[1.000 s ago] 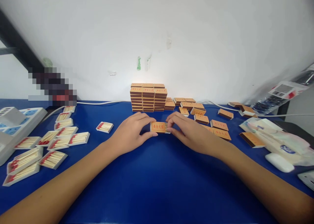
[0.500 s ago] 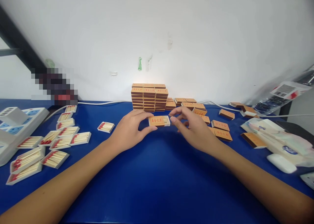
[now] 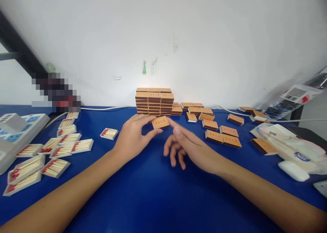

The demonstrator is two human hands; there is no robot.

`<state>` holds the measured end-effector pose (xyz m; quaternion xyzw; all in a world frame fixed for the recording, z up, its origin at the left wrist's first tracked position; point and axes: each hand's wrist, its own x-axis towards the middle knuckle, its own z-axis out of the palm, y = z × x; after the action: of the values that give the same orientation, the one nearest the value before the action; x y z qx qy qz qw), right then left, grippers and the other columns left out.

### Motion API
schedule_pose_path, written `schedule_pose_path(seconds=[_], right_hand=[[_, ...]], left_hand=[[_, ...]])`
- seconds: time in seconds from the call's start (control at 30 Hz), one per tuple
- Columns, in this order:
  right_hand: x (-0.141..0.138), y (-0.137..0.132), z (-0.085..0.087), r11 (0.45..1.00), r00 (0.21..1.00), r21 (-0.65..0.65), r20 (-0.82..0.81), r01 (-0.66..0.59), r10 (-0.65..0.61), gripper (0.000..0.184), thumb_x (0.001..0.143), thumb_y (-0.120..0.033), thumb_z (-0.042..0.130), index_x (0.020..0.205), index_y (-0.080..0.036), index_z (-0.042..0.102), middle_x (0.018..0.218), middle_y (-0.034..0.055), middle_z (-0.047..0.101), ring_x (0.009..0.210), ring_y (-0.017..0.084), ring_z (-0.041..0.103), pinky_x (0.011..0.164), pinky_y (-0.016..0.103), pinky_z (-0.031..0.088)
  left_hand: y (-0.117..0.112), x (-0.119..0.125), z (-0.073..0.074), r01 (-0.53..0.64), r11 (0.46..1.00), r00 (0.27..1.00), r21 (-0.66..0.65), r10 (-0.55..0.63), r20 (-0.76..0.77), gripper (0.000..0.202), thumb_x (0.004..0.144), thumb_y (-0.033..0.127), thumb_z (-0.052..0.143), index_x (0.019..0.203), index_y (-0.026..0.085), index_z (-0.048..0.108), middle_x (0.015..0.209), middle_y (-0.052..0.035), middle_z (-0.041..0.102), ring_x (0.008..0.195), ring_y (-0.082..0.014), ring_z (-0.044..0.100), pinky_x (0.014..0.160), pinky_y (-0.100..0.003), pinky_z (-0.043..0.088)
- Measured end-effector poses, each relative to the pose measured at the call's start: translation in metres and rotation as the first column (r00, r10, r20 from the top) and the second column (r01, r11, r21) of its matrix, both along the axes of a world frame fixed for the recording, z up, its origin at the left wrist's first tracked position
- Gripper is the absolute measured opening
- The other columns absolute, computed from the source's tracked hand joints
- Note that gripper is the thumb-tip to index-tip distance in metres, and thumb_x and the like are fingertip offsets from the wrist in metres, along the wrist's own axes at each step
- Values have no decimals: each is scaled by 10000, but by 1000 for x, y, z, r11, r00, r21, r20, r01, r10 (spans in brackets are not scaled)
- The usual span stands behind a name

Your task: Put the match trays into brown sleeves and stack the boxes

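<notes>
Between the thumb and fingers of my left hand [image 3: 134, 132] is a matchbox [image 3: 160, 122], its orange printed face turned toward me and no tray sticking out. My right hand [image 3: 187, 144] has its index finger stretched to the matchbox's right end, apparently touching it; the other fingers hang loosely apart and hold nothing. Just behind stands a stack of matchboxes [image 3: 154, 102], several layers high. To the left, a single white tray of red-tipped matches [image 3: 109, 133] lies near my left wrist.
Several match-filled trays [image 3: 61, 149] spread over the left of the blue table [image 3: 153, 192], beside a white power strip [image 3: 28, 124]. Loose matchboxes [image 3: 214, 136] lie at the right. Farther right are a wipes packet [image 3: 293, 148] and a white case [image 3: 293, 170]. A cable [image 3: 109, 108] runs along the wall.
The tray that stuck out of the matchbox's right end is now inside the sleeve. My right hand's index finger has straightened against that end, and the matchbox has tilted slightly.
</notes>
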<state>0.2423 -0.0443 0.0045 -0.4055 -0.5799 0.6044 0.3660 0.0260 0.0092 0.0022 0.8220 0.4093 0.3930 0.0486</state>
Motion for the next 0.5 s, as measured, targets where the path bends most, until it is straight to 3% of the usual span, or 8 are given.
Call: schedule_pose_path(seconds=[0.1,0.23,0.3,0.37,0.43,0.5], right_hand=[[2,3,-3,996,996,-18,14,-91,91,832,1074,-657,412,1725,-308,29,848,26,708,613,177,699,459,257,530],[12,14,-8,984,984,162,145,79,-103,781,1019,-584,597,1665,-270,292,974,54,675,696,187,680,481,285,541],[18,21,-10,924,943,366,254,110,-213,682,969,-489,707,1572,-290,457,1136,84,650,820,200,686,552,303,562],[23,27,-12,851,905,523,333,57,-265,490,951,-414,740,1408,-286,620,1208,89,639,897,204,683,636,319,570],[28,33,-11,816,883,579,386,-5,-268,337,954,-383,735,1267,-265,692,1157,80,665,880,202,682,668,329,562],[36,39,-8,797,852,603,435,-35,-292,310,951,-379,735,1231,-251,705,1088,69,688,838,202,682,687,343,559]], left_hand=[[0,-1,-1,5,1000,1000,22,-4,-17,382,910,398,813,1218,178,763,1204,-100,793,1153,-289,720,1021,-444,573],[0,-1,-2,20,1000,999,20,-20,-25,410,899,394,824,1237,172,755,1203,-103,793,1153,-288,719,1023,-443,575],[-1,0,-2,53,999,998,-7,-54,-25,461,890,402,832,1278,170,736,1199,-105,792,1138,-282,724,1010,-434,584],[-2,0,-2,79,996,997,-38,-79,-23,508,886,415,834,1317,175,713,1192,-100,791,1118,-274,729,998,-429,591],[-3,0,-2,78,995,996,-65,-80,-30,543,883,434,835,1344,186,690,1196,-90,790,1118,-271,730,998,-434,592],[-3,-1,-2,62,996,996,-69,-65,-56,590,870,460,842,1368,196,665,1238,-86,780,1154,-278,720,1017,-446,584]])
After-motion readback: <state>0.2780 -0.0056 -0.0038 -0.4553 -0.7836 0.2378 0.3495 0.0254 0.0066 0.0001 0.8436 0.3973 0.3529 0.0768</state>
